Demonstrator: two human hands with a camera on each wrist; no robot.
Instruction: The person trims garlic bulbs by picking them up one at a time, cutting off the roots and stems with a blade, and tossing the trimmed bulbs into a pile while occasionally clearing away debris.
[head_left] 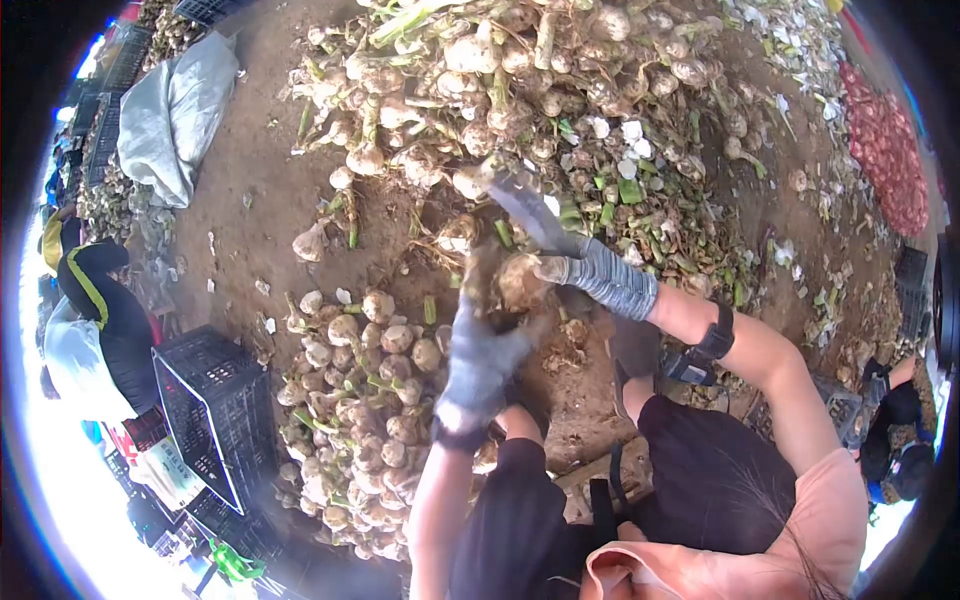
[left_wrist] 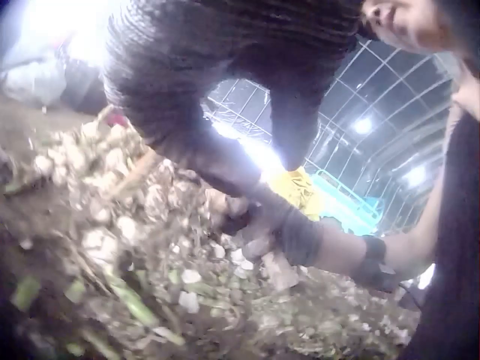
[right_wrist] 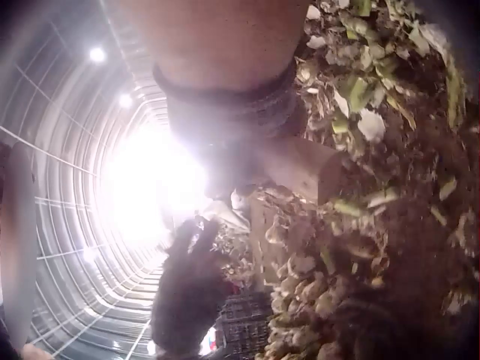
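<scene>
My right hand [head_left: 610,280], in a grey knit glove, grips a knife [head_left: 528,208] whose broad blade points up and left over the garlic. The butt of its wooden handle [right_wrist: 304,169] sticks out of the fist in the right wrist view. My left hand [head_left: 478,365], also gloved and blurred, is left of the knife with thumb and fingers spread apart. A gap shows between them in the left wrist view. A garlic bulb [head_left: 520,282] lies just beyond the left thumb, near the handle. Another rooted bulb [head_left: 458,235] is close to the left fingertips.
A large heap of untrimmed garlic [head_left: 500,90] lies ahead. Trimmed bulbs [head_left: 375,400] are piled at my left, beside a black crate [head_left: 215,415]. Cut green stems [head_left: 650,235] litter the ground at right. Other people [head_left: 95,310] sit farther off, and a red mesh sack [head_left: 882,150] stands far right.
</scene>
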